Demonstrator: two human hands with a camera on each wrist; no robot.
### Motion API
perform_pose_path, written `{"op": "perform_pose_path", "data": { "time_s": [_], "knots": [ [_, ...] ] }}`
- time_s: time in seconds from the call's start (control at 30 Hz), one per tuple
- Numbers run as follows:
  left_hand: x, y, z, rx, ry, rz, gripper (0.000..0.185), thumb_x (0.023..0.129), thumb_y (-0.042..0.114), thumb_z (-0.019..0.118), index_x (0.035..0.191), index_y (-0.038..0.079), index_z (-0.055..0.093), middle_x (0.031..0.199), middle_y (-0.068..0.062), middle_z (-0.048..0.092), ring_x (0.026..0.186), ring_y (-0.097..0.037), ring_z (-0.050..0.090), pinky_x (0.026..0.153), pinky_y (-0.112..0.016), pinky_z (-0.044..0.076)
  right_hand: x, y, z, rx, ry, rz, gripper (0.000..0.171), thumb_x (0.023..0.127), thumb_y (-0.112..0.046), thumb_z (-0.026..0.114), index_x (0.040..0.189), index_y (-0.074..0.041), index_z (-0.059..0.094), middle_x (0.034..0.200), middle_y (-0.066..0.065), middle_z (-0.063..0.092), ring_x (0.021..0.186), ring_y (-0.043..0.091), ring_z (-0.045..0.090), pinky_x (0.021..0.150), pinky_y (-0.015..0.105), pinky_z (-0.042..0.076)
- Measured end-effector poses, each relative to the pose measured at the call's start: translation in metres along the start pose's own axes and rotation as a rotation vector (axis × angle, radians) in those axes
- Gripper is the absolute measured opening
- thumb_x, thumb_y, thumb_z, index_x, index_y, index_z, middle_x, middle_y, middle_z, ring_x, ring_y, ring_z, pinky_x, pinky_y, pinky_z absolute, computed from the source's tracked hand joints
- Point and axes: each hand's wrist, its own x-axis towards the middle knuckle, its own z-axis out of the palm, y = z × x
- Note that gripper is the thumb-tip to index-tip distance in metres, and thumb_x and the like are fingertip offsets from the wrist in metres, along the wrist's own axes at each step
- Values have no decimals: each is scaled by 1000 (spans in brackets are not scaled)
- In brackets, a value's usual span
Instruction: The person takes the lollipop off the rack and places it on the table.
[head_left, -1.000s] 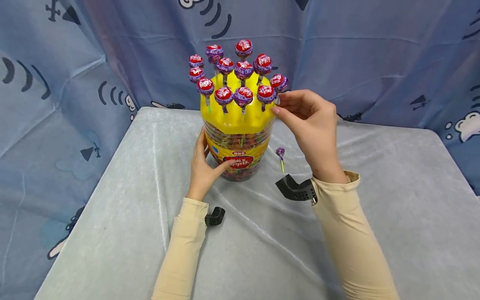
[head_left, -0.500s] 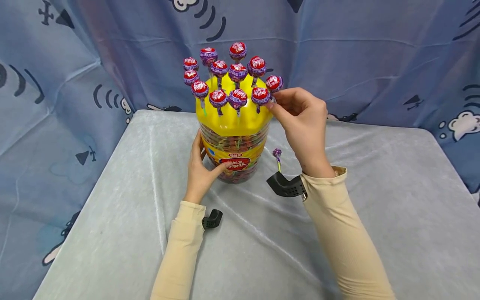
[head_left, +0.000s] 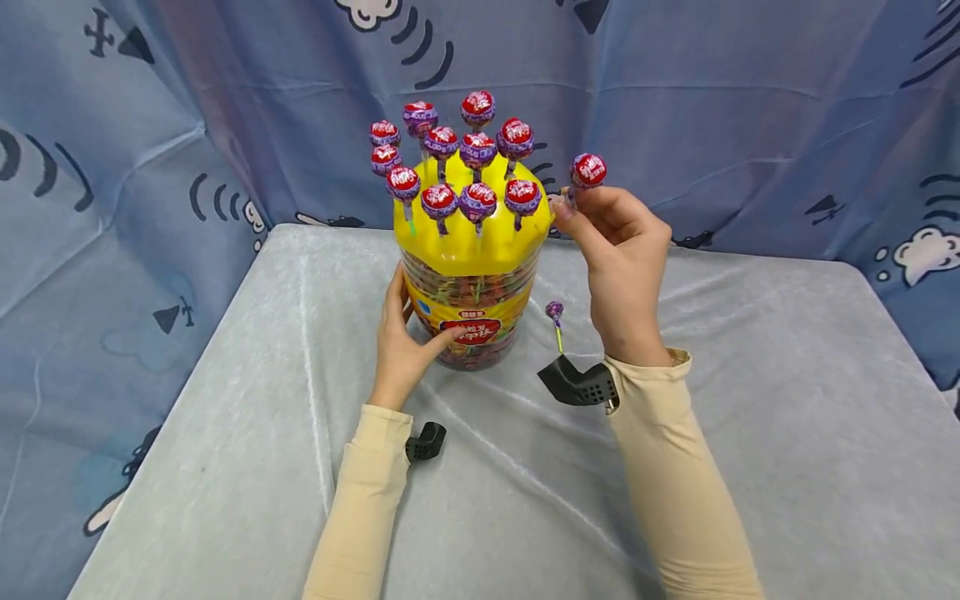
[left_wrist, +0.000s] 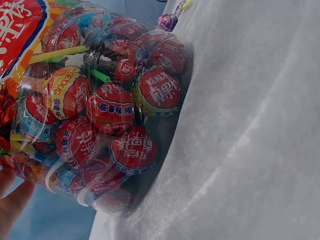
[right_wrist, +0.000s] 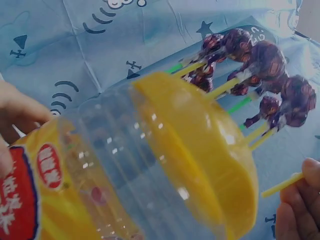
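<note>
A person in cream long sleeves sits at the near edge of a tabletop draped in pale grey velvety cloth. The left hand rests against the side of a clear plastic tub packed with wrapped lollipops, fingers fairly straight and thumb across its red label, steadying it. The tub stands toward the far edge, near the middle. Just right of it, a small purple-wrapped lollipop on a yellow-green stick lies loose on the cloth.

The right hand is raised beside the tub's domed yellow lid, pinching the yellow stick of a red-and-purple wrapped lollipop, which is clear of the lid. The step in hand looks like lifting this lollipop away from the display; the next move probably calls for carrying it without knocking its neighbours.

Eleven matching lollipops stand upright in holes in the lid. Behind hangs a blue cartoon-print curtain.

The tub's label carries white Chinese characters on red, too small to read surely. Some wrappers inside show the letters "EDUS" or similar.
</note>
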Motion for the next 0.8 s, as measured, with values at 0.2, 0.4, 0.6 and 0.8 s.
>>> {"op": "perform_pose_path", "data": {
  "time_s": [0.2,0.4,0.6,0.8],
  "knots": [
    [2,-2,2,-4,-9,14,107,73,58,69,153,16,12,152,-9,25,134,-23,32,109,-40,33,-6,8,-11,-17,14,20,15,81,9,68,82,-6,70,81,7,64,74,20,62,75,29,55],
    [3,-2,2,4,-8,19,104,75,51,72,153,17,11,152,-8,24,135,-22,32,110,-39,32,-7,11,-20,15,16,22,10,80,9,70,82,-1,68,79,9,65,68,21,62,72,30,55],
    [2,-3,0,0,-12,2,101,78,30,78,153,18,11,153,-6,23,136,-22,30,111,-39,30,-11,13,-28,12,34,78,10,80,10,69,80,1,68,84,10,68,70,19,62,72,28,55],
    [1,-3,-2,10,-14,1,103,77,27,79,153,17,11,153,-7,23,135,-22,31,110,-39,31,-15,19,-35,18,55,97,14,80,13,67,79,-1,68,85,11,67,69,17,62,71,27,55]
  ]
}}
